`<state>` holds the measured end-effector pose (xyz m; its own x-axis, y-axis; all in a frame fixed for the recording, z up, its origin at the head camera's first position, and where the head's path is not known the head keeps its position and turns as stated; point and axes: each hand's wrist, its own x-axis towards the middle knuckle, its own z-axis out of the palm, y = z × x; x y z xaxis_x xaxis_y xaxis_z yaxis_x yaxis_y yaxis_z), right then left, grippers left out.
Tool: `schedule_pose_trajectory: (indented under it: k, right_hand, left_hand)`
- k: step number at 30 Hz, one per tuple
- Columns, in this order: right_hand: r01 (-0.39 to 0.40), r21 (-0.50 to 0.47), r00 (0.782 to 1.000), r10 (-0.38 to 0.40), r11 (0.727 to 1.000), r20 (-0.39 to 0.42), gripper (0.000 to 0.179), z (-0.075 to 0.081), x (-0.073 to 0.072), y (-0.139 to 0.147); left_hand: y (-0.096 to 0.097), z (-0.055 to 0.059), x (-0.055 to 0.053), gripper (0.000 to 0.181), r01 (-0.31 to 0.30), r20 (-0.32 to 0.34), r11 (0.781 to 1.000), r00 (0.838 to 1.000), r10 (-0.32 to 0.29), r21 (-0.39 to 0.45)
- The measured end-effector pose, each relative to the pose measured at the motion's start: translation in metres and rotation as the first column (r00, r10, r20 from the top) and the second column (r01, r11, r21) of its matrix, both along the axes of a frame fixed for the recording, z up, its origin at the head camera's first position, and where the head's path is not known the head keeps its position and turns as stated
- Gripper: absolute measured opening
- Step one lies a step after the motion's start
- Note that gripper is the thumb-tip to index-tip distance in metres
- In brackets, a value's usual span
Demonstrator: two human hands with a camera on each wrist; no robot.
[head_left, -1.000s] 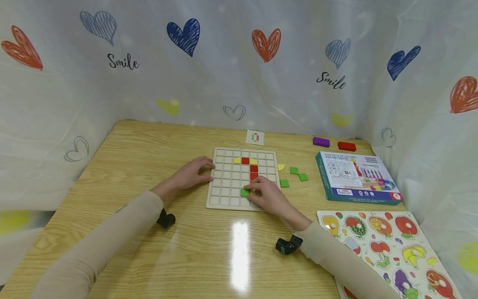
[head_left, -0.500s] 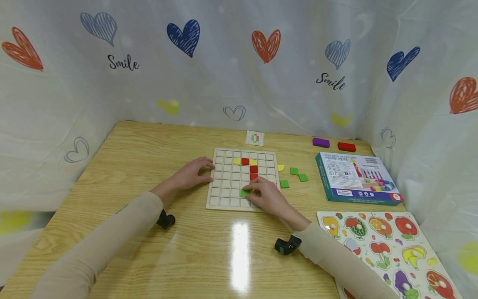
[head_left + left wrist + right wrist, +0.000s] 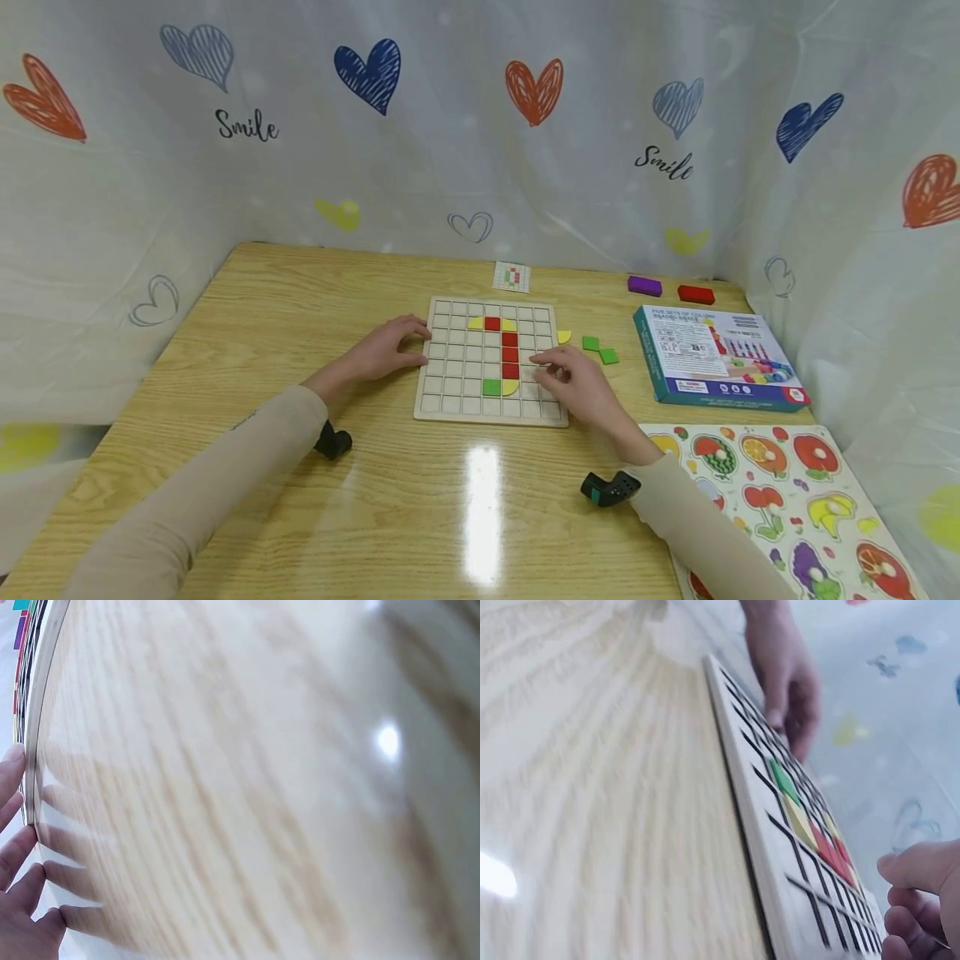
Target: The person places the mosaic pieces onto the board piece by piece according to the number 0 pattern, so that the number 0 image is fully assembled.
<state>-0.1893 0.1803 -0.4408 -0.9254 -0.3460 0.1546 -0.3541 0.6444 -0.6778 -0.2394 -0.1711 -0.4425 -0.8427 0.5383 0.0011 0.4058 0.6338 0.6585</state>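
A square wooden grid board [image 3: 450, 392] lies on the table. In it, a column of red tiles [image 3: 510, 355], yellow quarter-round tiles [image 3: 477, 322] and one green square tile [image 3: 491, 387] form a curved figure. My left hand [image 3: 382, 346] rests its fingertips and thumb against the board's left edge, fingers slightly bent. My right hand [image 3: 577, 382] hovers over the board's right side, thumb and forefinger apart; in the right wrist view nothing shows between its thumb [image 3: 915, 866] and fingers. Loose green tiles [image 3: 591, 342] and a yellow piece [image 3: 564, 337] lie just beyond it.
Behind the board lies a small pattern card [image 3: 512, 277]. To the right are a boxed bead set [image 3: 720, 354], a purple block [image 3: 645, 286], a red block [image 3: 696, 294] and a fruit puzzle board [image 3: 787, 500]. A printed curtain [image 3: 450, 167] hangs round the table.
My right hand has let go of the green tile, left in its square, and moved right, baring red and yellow tiles. It now covers the nearest loose green tile. My left hand stays put.
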Motion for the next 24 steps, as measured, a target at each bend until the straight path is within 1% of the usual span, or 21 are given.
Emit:
schedule_pose_trajectory:
  k: [4,7,10,13,16,18,21,24]
  right_hand:
    - [0.095,-0.027,0.995,-0.095,0.995,0.031,0.029,-0.001,-0.004,0.028]
    - [0.167,-0.051,0.984,-0.163,0.985,0.073,0.031,0.0,-0.007,0.043]
    - [0.215,-0.054,0.972,-0.208,0.975,0.105,0.033,0.001,-0.012,0.052]
    - [0.243,-0.019,0.963,-0.238,0.97,0.123,0.034,0.001,-0.018,0.055]
    - [0.234,0.021,0.966,-0.235,0.972,0.107,0.035,0.002,-0.028,0.054]
    - [0.212,0.053,0.973,-0.216,0.976,0.083,0.035,0.002,-0.035,0.053]
    - [0.162,0.115,0.985,-0.168,0.98,0.044,0.037,0.002,-0.047,0.051]
    - [0.107,0.177,0.993,-0.115,0.978,0.033,0.041,0.001,-0.058,0.049]
  left_hand:
    - [-0.001,-0.002,-0.001,0.04,-0.002,0.001,1.0,1.0,0.002,0.005]
    - [-0.001,-0.002,-0.002,0.041,0.0,-0.005,1.0,1.0,0.0,0.003]
    - [0.0,-0.003,-0.002,0.041,-0.003,-0.004,1.0,1.0,0.003,0.003]
    - [0.0,-0.004,-0.003,0.04,-0.002,-0.001,1.0,1.0,0.002,0.008]
    - [-0.001,-0.003,-0.002,0.04,-0.003,0.008,1.0,1.0,0.003,0.014]
    - [-0.001,-0.002,-0.002,0.04,-0.002,0.007,1.0,1.0,0.002,0.013]
    - [-0.001,-0.001,-0.001,0.04,-0.004,0.006,1.0,1.0,0.004,0.009]
    - [0.0,-0.001,0.0,0.041,-0.003,0.001,1.0,1.0,0.003,0.003]
